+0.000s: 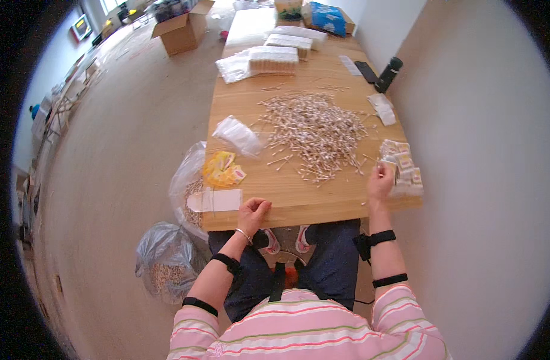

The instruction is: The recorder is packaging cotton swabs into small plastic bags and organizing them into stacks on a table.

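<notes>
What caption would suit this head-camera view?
Right hand at small packets, left hand by the table edge, cotton swabs heaped beyond.

The tabletop (299, 201) is smooth wood; swabs (314, 129) at one o'clock show matt cotton tips; bag (161, 247) at eight o'clock, glossy plastic.

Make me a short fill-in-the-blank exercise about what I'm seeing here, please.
1. The loose cotton swabs lie to the ____ of the small packets.
2. The person's ____ hand is at those small packets.
3. The crumpled packaging by the left edge of the table is mostly ____.
4. The main colour of the striped shirt is ____.

Missing words: left; right; yellow; pink.
</notes>
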Tool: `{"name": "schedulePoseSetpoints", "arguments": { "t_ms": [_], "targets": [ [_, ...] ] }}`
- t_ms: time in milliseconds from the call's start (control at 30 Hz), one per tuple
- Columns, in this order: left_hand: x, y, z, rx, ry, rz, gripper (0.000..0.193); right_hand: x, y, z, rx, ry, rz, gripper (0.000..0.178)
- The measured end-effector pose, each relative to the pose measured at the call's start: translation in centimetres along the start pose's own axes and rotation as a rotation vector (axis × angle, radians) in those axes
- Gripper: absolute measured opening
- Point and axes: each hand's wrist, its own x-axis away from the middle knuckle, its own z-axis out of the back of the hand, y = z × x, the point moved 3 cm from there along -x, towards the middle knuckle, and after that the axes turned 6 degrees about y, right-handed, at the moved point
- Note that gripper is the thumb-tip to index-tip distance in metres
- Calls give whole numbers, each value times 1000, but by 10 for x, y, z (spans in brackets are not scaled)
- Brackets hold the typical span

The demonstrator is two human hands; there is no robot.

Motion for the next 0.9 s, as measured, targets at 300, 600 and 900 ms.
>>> {"name": "schedulePoseSetpoints", "arguments": {
  "t_ms": [300, 600, 900],
  "targets": [
    [-4, -10, 4, 110, -44, 17, 9, 123, -107, -176, 39, -715, 664, 21],
    [-4, -9, 3, 147, -80, 23, 10, 156, -101, -249, 504, -649, 1030, 12],
    [-6, -12, -2, 119, -89, -7, 9, 131, -104, -219, 98, -480, 640, 13]
  ]
}}
